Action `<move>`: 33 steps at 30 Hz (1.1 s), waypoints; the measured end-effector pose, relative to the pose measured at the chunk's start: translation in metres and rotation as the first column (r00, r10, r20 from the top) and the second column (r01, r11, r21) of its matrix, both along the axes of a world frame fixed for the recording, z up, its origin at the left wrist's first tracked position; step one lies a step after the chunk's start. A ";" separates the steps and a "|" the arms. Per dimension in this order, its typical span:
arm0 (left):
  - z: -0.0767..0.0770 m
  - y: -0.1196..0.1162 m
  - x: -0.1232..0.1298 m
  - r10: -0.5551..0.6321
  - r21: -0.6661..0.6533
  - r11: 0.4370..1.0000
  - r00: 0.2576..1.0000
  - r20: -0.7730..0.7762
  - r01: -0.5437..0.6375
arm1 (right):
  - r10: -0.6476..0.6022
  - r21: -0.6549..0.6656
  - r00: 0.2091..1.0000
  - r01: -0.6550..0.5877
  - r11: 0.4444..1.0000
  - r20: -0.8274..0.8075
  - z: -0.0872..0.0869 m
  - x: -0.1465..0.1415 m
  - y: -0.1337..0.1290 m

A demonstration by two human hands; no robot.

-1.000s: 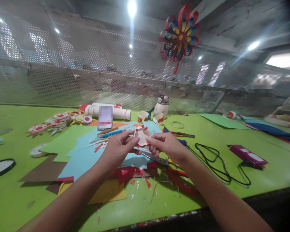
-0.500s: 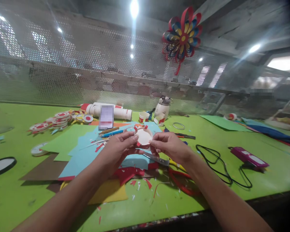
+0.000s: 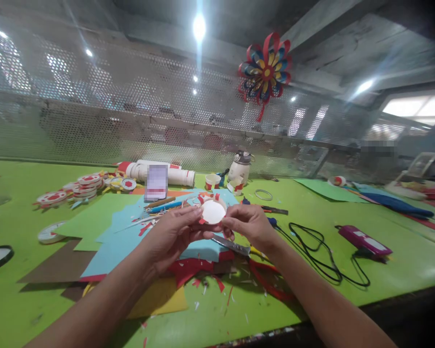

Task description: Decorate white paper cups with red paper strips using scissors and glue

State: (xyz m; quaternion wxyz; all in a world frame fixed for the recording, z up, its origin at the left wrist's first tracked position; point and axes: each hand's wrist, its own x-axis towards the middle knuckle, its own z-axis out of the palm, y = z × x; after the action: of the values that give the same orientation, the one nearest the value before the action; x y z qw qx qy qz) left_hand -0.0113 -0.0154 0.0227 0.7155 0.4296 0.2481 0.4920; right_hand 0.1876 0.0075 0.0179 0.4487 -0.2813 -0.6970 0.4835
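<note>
Between my two hands is a round white paper cup bottom [image 3: 213,213] with small red paper bits around its rim, its white face turned toward me. My left hand [image 3: 172,232] grips its left edge, thumb on top and fingers underneath. At the right edge, my right hand [image 3: 252,225] pinches the rim between thumb and fingertips; the fingertips are partly hidden. Below the hands lie scissors [image 3: 232,245] with red and yellow handles, on light blue paper [image 3: 108,253] and red scraps [image 3: 194,270].
Stacked white-and-red discs [image 3: 89,186] stand at left near a phone [image 3: 156,182] and a white cup tube [image 3: 181,177]. Cut paper cups [image 3: 212,181] and a bottle [image 3: 239,168] stand behind. A purple glue gun-like device [image 3: 364,240] with black cord lies right. A paper flower [image 3: 267,72] hangs above.
The view has tilted up slightly and turned a little to the right. Both hands keep hold of the cup bottom, which is tipped slightly differently; the right fingers have curled in more.
</note>
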 end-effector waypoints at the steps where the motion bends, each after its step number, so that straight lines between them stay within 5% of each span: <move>1: 0.001 0.000 0.000 0.019 0.005 1.000 1.000 0.000 -0.019 | 0.019 -0.021 1.000 -0.019 1.000 -0.007 -0.001 0.001 0.002; 7: 0.001 0.002 -0.002 0.043 0.050 0.998 0.998 -0.055 -0.040 | -0.052 -0.149 0.987 0.029 0.988 -0.152 0.000 0.004 0.012; 13: -0.003 0.002 0.001 0.037 0.067 0.997 0.994 -0.107 -0.030 | -0.093 -0.238 0.990 0.066 0.969 -0.103 0.001 -0.001 0.011; 22: -0.005 0.003 0.001 0.002 0.086 0.996 0.988 -0.153 0.011 | 0.121 -0.418 0.984 -0.166 0.893 -0.133 -0.003 0.006 0.013; 33: 0.000 -0.007 0.002 0.125 0.221 0.969 0.991 -0.037 -0.114 | 0.132 -0.415 0.941 -0.259 0.872 -0.310 0.002 -0.001 0.003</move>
State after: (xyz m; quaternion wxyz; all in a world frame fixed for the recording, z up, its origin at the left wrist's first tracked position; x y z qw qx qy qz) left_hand -0.0090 -0.0222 0.0224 0.6264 0.5021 0.2360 0.5476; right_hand 0.1866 0.0106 0.0203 0.4109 -0.2356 -0.5230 0.7086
